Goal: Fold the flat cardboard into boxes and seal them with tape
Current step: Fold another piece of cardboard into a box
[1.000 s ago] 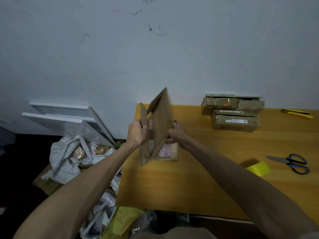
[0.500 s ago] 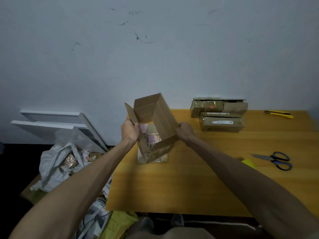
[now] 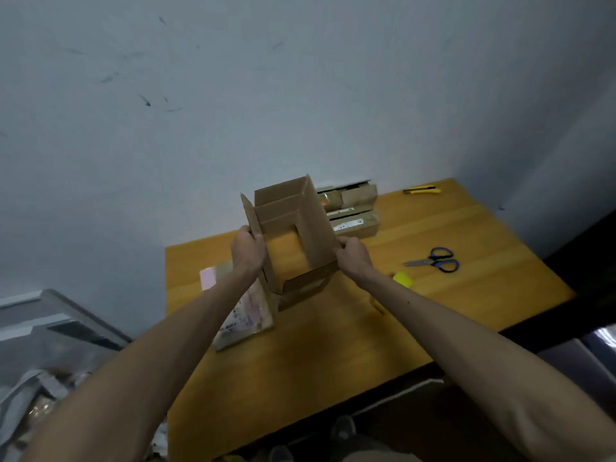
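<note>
On the yellow wooden table [image 3: 300, 361], the brown cardboard box [image 3: 318, 228] I'm working on stands open as a squared tube, held just above the middle of the tabletop. I can see the table straight through it, so no flaps are folded and no tape is on. That leaves the bottom flaps, the sealing and then the top, by my reckoning.

To the near left, under my forearm, lies the flat pile of brown cardboard with pink labels [image 3: 240, 315], which is more boxes to make. At the far edge, right of my box, sit the stacked brown taped boxes [image 3: 356, 211], which look finished.

My left hand [image 3: 248, 251] curls round the tube's left wall. My right hand [image 3: 355, 253] pinches its near right corner.

The blue-handled scissors [image 3: 433, 260] lie to the right. A small yellow object [image 3: 403, 280] sits just beside my right forearm, and I can't tell if it's the tape. A yellow utility knife [image 3: 421, 190] lies at the far right.

A second ago this cardboard was nearly flat between my hands, and half a second ago it was a skewed diamond. Now it is square, and it has shifted right, off the flat pile.
</note>
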